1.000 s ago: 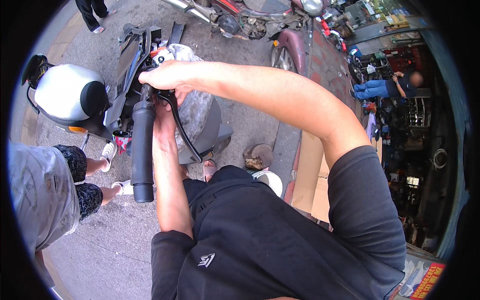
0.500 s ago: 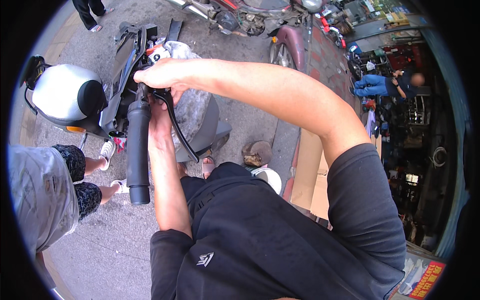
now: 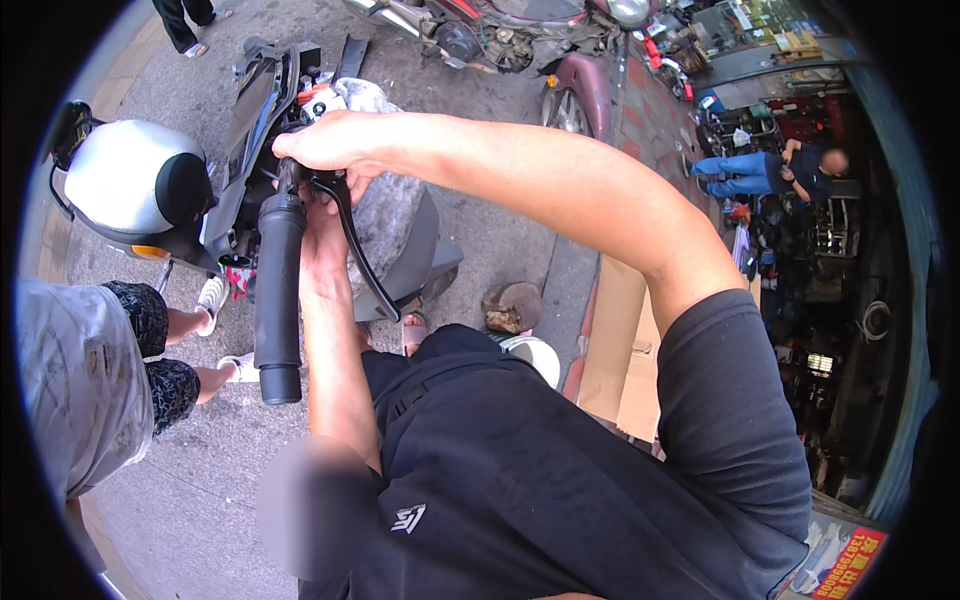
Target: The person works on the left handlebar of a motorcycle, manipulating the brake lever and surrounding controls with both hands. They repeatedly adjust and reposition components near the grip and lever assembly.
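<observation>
grey pavement backs the handlebar grip beside both hands; i cannot tell their closure.

One head-worn fisheye camera looks down at the fingers from close above.

Handlebar grip left of brake lever | right hand at grip's far end | left hand between grip and lever, probably beneath the mount | log stump beyond bucket | cardboard right of bucket
</observation>
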The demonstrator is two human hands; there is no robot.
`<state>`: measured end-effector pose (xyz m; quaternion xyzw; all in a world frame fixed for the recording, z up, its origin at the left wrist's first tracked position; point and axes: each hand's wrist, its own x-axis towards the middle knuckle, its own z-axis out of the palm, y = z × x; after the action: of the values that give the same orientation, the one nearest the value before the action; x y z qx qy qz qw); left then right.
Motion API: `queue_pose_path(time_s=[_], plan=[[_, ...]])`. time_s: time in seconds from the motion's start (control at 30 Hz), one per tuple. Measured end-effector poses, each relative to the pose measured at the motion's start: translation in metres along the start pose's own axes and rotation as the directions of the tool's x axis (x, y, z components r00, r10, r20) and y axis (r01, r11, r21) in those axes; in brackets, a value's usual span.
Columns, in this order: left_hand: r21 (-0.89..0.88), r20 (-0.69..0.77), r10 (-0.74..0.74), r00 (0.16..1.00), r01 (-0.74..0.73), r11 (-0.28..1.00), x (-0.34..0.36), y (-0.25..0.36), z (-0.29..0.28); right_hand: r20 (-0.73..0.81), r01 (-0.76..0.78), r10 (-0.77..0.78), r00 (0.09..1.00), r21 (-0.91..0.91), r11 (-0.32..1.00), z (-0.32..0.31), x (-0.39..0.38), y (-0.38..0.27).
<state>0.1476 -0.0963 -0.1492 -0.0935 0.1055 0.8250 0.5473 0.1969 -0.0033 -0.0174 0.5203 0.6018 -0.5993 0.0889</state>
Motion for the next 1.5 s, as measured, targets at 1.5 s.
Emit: queue_pose_path(time_s=[1.5], plan=[[0.02,-0.094,0.012,0.996,-0.01,1.0,0.018,-0.01,-0.028,0.046,0.005,0.0,0.999,-0.098,0.995,-0.001,-0.001,0.006]])
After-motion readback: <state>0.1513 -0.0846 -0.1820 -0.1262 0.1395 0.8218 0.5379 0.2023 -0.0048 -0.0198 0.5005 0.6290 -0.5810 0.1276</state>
